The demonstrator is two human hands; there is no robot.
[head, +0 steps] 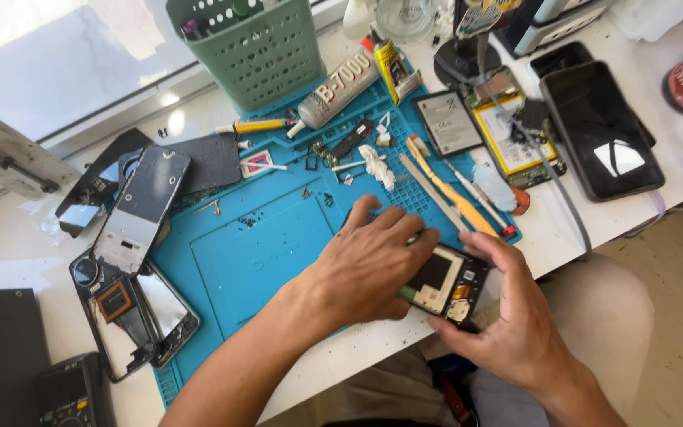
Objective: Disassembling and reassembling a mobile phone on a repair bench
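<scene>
Opened phone body, circuitry exposed, probably tilted, table edge

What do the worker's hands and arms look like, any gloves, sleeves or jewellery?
Both the left hand and the right hand are bare: no gloves, rings or watch visible. Both forearms are uncovered to the frame edge, with no sleeves in view.

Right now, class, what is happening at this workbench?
A person holds an opened black phone with exposed internals over the front edge of a blue silicone repair mat. The left hand lies over it from above; the right hand grips its right side. A grey tube of glue and an orange-handled pry tool lie farther back on the mat.
</scene>
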